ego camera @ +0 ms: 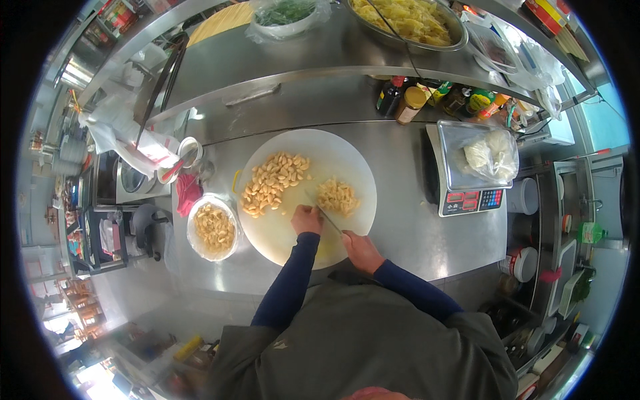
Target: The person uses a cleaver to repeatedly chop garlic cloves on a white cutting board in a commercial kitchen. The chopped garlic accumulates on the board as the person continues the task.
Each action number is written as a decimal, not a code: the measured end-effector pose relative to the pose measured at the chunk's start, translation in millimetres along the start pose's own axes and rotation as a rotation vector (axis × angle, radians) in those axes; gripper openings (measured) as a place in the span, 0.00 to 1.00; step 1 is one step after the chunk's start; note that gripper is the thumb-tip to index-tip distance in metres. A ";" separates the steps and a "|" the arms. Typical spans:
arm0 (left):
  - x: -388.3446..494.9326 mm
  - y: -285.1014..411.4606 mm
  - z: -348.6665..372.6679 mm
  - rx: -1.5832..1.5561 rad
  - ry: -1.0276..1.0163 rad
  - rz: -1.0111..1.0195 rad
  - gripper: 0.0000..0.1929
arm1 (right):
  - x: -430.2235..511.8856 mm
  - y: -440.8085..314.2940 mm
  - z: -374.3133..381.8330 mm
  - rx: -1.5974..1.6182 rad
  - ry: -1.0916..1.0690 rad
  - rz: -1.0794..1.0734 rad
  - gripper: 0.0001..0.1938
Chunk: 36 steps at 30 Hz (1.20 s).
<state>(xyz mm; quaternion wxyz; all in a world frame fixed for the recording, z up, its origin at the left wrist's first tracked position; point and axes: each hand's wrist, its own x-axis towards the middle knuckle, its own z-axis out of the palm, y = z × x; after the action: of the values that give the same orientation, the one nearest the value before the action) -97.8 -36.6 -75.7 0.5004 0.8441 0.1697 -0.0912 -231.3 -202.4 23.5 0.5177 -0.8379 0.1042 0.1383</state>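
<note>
On a round white cutting board (345, 150) lies a heap of peeled garlic cloves (275, 177) at the upper left. A smaller pile of cut garlic pieces (338, 197) sits right of it. My right hand (362, 251) grips a kitchen knife (330, 220) by its handle, its blade slanting up and left across the board. Against the blade's left side rests my left hand (307, 220), fingers curled down; whatever is under the fingertips is hidden. Left of the board stands a lined bowl (191, 239) of garlic (214, 227).
A digital scale (467, 201) holds a bag of pale dough-like lumps (492, 155) at the right. Sauce bottles (389, 97) and a jar (411, 105) stand under the steel shelf (320, 60). Above them is a metal basin (457, 42) of yellowish food. A pink cloth (188, 194) lies at the left.
</note>
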 end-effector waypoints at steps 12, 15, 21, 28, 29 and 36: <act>-4.4 6.6 -10.0 -0.137 -0.091 -0.099 0.06 | 1.3 0.6 -7.4 -0.039 -0.008 -0.005 0.23; -6.1 15.7 -14.4 -0.183 -0.126 -0.109 0.07 | -3.9 -5.8 -11.3 -0.010 -0.036 0.009 0.23; -5.0 16.6 -15.2 -0.121 -0.108 -0.093 0.08 | -7.5 -10.8 -16.1 -0.046 -0.068 0.033 0.23; -6.5 18.4 -18.1 -0.161 -0.131 -0.132 0.07 | -8.6 -3.9 -15.2 -0.069 -0.072 0.014 0.23; -7.2 18.9 -19.0 -0.171 -0.127 -0.093 0.07 | -8.2 -3.2 -15.2 -0.071 -0.048 0.005 0.22; -6.0 15.8 -23.3 -0.087 -0.150 -0.084 0.06 | -9.5 -1.1 -17.7 -0.060 -0.080 0.019 0.22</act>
<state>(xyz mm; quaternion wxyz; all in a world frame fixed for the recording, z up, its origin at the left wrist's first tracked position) -97.8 -24.3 -49.7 0.5438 0.8044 0.1708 -0.1674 -237.7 -217.4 35.2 0.4945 -0.8459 0.0873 0.1796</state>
